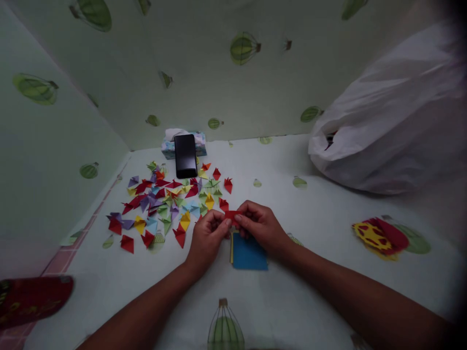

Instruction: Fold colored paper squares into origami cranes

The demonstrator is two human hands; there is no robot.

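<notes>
My left hand (pixel 207 238) and my right hand (pixel 260 224) meet at the middle of the floor, both pinched on a small red paper piece (pixel 231 215) held between their fingertips. Just under the hands lies a small stack of paper squares with a blue sheet (pixel 249 254) on top and a yellow edge showing at its left. To the left of my hands spreads a scatter of several folded paper triangles (pixel 164 204) in red, purple, yellow, green and light blue.
A black phone (pixel 185 155) leans on a tissue box (pixel 200 143) by the far wall. A big white plastic bag (pixel 394 116) fills the right. A red and yellow cloth (pixel 381 236) lies at right, a red item (pixel 32 299) at lower left.
</notes>
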